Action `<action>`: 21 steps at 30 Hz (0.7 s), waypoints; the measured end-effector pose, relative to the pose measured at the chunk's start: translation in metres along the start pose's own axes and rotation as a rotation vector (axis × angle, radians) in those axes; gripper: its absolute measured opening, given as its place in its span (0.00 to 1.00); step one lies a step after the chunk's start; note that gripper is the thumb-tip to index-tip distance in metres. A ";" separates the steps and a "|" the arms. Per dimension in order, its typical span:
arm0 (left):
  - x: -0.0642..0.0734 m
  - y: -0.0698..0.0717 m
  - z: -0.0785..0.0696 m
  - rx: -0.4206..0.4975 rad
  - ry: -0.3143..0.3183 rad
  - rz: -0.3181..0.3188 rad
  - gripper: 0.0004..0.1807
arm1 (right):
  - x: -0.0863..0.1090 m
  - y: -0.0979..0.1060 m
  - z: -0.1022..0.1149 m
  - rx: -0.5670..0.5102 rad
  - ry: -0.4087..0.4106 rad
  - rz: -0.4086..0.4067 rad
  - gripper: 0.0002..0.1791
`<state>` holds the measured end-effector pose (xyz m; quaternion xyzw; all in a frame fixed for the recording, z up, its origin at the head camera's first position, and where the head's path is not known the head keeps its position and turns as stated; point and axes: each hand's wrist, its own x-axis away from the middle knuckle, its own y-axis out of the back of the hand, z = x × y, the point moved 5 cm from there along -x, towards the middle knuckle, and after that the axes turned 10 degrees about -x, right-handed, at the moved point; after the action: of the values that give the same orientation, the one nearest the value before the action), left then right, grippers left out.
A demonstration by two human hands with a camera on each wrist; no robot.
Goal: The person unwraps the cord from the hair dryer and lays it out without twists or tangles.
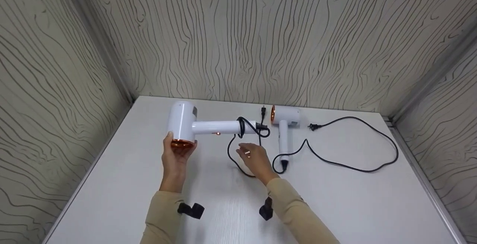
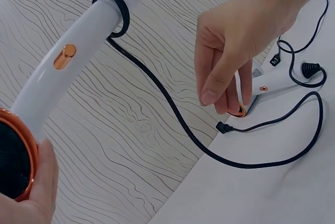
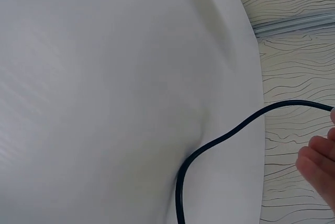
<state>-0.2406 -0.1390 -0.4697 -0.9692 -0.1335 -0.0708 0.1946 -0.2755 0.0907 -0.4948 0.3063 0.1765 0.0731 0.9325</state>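
My left hand (image 1: 175, 160) grips a white hair dryer (image 1: 182, 119) by the orange-rimmed end of its barrel, holding it up with the handle pointing right. Its black cord (image 2: 172, 111) is looped around the handle's end and hangs down to the table in a curve. Just below that loop, my right hand (image 1: 257, 160) hovers with loosely bent fingers. In the left wrist view, my right hand (image 2: 230, 51) has nothing between thumb and fingers, and the cord passes apart from it. Only some fingertips (image 3: 319, 164) show at the right wrist view's edge.
A second white hair dryer (image 1: 284, 136) lies on the white table (image 1: 335, 206) to the right, its black cord (image 1: 354, 168) spread out in a wide curve. The held dryer's plug (image 1: 263, 110) rests near the back edge. Patterned panels (image 1: 238, 43) enclose the table.
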 end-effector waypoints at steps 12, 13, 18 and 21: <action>0.003 -0.001 0.004 -0.014 0.015 0.007 0.34 | -0.006 0.007 0.012 -0.097 0.006 -0.053 0.12; 0.003 -0.001 0.004 -0.016 0.018 0.010 0.34 | -0.007 0.007 0.014 -0.109 0.001 -0.055 0.12; 0.004 -0.001 0.005 -0.029 0.013 0.030 0.33 | -0.009 0.010 0.020 -0.128 -0.009 -0.070 0.17; 0.004 -0.001 0.005 -0.033 0.002 0.042 0.33 | -0.009 0.010 0.023 -0.090 0.028 -0.065 0.20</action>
<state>-0.2364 -0.1350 -0.4728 -0.9748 -0.1115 -0.0701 0.1800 -0.2750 0.0840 -0.4686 0.2570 0.1960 0.0549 0.9447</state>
